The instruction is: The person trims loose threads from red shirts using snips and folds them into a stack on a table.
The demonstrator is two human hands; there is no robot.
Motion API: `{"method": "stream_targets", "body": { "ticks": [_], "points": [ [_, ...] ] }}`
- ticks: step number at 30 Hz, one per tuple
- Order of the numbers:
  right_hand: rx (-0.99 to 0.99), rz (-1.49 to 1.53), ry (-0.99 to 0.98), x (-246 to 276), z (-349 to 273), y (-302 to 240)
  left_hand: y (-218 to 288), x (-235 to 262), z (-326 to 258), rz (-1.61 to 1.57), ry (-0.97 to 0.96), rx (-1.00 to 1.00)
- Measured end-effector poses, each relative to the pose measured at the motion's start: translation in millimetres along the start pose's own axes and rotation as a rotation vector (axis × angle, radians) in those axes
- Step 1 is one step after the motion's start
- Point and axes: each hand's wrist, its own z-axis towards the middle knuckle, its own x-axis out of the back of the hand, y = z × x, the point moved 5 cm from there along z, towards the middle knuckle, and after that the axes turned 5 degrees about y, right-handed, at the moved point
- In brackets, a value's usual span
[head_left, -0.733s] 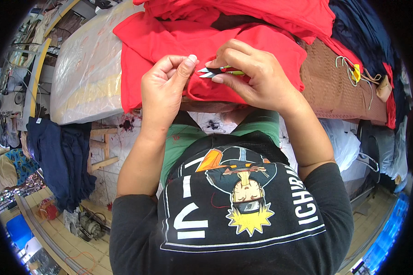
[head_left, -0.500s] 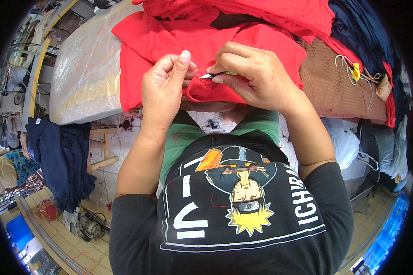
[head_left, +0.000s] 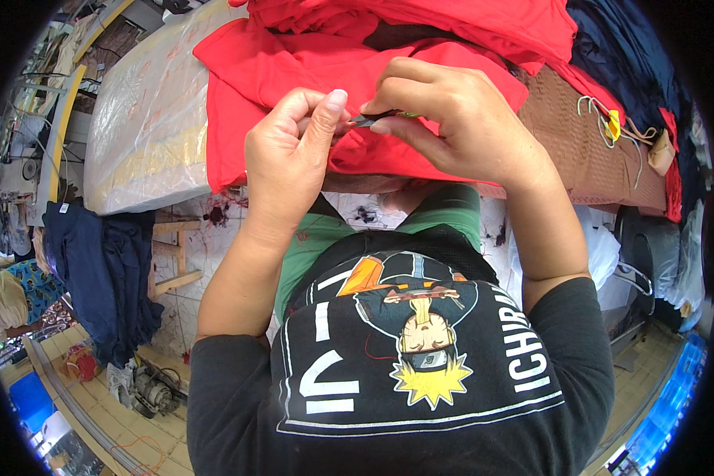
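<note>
Red knit cloth (head_left: 285, 67) lies over the table edge in front of me, its folds running toward the far side. My left hand (head_left: 297, 143) is closed with the thumb up, pinching a bit of the red cloth at its fingertips; a thread there would be too fine to make out. Between the thumb and fingers of my right hand (head_left: 452, 115) is a pair of small thread snips (head_left: 363, 121). Their dark pointed blades aim left, close to my left fingertips. Most of the yellow-green handle is hidden in my palm.
A plastic-wrapped pad (head_left: 147, 119) lies left of the cloth, brown knit fabric (head_left: 567, 135) to the right. Navy cloth (head_left: 623, 51) is heaped at far right. Navy garments (head_left: 107, 270) hang lower left, above a small motor (head_left: 155, 389). Strings with a yellow piece (head_left: 614, 125) lie on the brown fabric.
My right hand and the snips have shifted slightly up and away, the blades now at my left fingertips. My left hand has turned a little to the right, and the lifted cloth fold has dropped.
</note>
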Motion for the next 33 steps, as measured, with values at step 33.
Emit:
{"method": "stream_targets", "body": {
  "ticks": [33],
  "points": [
    [-1.188, -0.511, 0.424, 78, -249, 236, 215, 26, -110, -0.246, -1.996, -0.737]
  ]
}}
